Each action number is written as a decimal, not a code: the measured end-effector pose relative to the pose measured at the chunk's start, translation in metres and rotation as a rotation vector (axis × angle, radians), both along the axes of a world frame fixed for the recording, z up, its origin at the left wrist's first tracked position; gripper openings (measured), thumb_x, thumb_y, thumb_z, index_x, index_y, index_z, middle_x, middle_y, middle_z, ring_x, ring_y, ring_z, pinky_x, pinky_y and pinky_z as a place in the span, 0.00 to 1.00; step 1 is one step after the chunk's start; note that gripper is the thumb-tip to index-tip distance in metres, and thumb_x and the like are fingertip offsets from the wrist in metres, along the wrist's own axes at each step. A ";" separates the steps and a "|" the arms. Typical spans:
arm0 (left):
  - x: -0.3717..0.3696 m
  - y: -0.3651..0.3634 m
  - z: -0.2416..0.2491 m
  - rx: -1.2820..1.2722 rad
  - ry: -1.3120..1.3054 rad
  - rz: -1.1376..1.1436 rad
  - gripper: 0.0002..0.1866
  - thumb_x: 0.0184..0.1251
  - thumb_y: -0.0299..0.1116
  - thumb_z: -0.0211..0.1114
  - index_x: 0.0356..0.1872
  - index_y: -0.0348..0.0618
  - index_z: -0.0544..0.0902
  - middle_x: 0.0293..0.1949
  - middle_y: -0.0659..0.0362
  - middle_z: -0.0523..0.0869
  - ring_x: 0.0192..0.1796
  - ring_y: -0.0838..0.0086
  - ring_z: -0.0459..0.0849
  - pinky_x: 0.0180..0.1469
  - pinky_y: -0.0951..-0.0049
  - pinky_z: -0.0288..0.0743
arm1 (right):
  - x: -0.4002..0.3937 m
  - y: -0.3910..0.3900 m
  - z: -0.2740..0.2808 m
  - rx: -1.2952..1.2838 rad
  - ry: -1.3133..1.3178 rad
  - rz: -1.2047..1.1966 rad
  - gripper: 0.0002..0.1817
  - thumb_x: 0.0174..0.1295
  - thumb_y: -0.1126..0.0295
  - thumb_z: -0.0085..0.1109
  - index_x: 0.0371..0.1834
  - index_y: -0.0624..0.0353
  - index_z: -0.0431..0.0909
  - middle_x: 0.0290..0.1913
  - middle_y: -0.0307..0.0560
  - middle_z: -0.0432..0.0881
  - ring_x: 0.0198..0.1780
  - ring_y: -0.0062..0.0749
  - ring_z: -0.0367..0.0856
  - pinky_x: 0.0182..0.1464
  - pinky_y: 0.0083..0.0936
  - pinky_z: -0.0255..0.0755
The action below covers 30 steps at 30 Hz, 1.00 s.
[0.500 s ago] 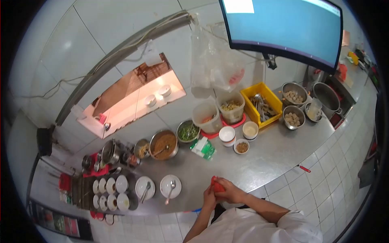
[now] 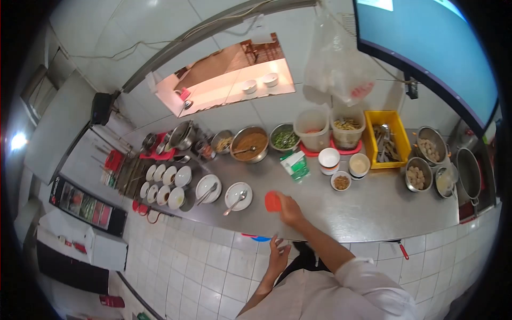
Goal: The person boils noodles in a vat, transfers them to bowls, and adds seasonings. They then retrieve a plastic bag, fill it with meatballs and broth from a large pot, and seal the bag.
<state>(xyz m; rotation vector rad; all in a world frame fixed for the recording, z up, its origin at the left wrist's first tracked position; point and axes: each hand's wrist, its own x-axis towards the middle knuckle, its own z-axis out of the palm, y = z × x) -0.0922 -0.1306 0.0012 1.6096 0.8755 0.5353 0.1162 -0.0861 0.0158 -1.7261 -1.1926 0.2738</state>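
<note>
My right hand [image 2: 290,209] is stretched over the steel counter [image 2: 368,205] and holds a small red cloth-like thing [image 2: 272,201] just above the counter top. It is close to a white plate with a spoon [image 2: 238,196]. My left hand [image 2: 278,256] hangs below the counter's front edge with its fingers apart, holding nothing. A blue thing [image 2: 258,238] shows under the counter edge beside it.
Along the back stand bowls of brown paste [image 2: 249,143] and greens [image 2: 284,138], plastic tubs [image 2: 313,129], a yellow crate [image 2: 388,138], steel bowls of meatballs [image 2: 417,174], small cups [image 2: 328,159]. Several small white bowls [image 2: 165,185] sit at the left. A bag [image 2: 341,64] hangs above.
My hands were together on the red thing at the counter edge. Now the left has let go and dropped below the edge, and the right has carried it forward. The view shifted left.
</note>
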 end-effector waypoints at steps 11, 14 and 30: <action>-0.135 -0.030 0.012 -0.768 -0.077 0.572 0.26 0.77 0.39 0.58 0.71 0.44 0.65 0.65 0.51 0.78 0.61 0.60 0.80 0.57 0.61 0.77 | -0.093 0.055 -0.125 0.042 0.049 0.802 0.17 0.51 0.72 0.70 0.46 0.57 0.83 0.41 0.49 0.87 0.42 0.44 0.85 0.50 0.41 0.78; -0.137 -0.015 -0.001 -0.973 0.078 0.692 0.27 0.78 0.45 0.55 0.70 0.43 0.67 0.65 0.53 0.78 0.58 0.57 0.82 0.58 0.57 0.76 | -0.149 -0.054 -0.152 -0.503 0.641 1.451 0.26 0.44 0.84 0.53 0.50 0.56 0.83 0.42 0.43 0.87 0.43 0.32 0.83 0.49 0.35 0.77; 0.053 0.052 0.101 0.116 0.073 -0.601 0.23 0.77 0.39 0.61 0.67 0.41 0.75 0.60 0.55 0.84 0.62 0.66 0.82 0.66 0.68 0.73 | 0.052 -0.198 0.007 -0.175 -0.300 -0.807 0.34 0.49 0.74 0.63 0.64 0.61 0.71 0.63 0.66 0.75 0.63 0.63 0.72 0.65 0.46 0.67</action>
